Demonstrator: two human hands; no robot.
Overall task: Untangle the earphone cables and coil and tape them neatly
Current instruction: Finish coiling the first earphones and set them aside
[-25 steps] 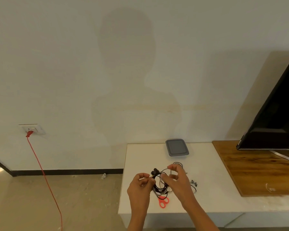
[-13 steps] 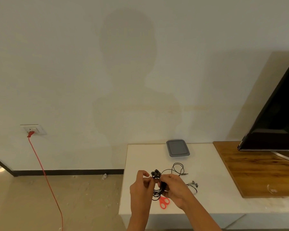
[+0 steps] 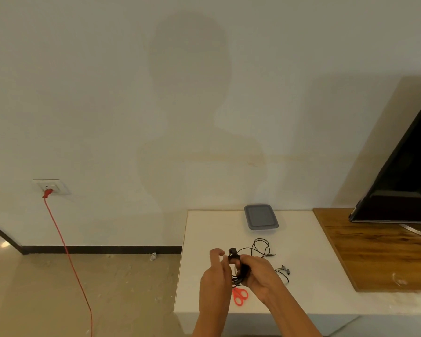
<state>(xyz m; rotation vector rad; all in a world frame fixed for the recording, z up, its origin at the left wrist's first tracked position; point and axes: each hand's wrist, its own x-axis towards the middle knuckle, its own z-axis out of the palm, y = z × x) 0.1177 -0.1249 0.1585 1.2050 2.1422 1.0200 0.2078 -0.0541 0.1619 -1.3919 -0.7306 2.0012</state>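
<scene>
Earphone cables (image 3: 240, 278) are bunched between your hands, over the white table's (image 3: 204, 239) front edge. Your left hand (image 3: 215, 280) curls its fingers beside the earbuds (image 3: 232, 252); whether it pinches a strand is unclear. Your right hand (image 3: 260, 276) grips the bundle, with red scissors (image 3: 240, 296) lying just below.

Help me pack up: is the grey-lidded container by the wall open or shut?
Shut: the grey lid lies flat on the container, covering its whole top.
</scene>
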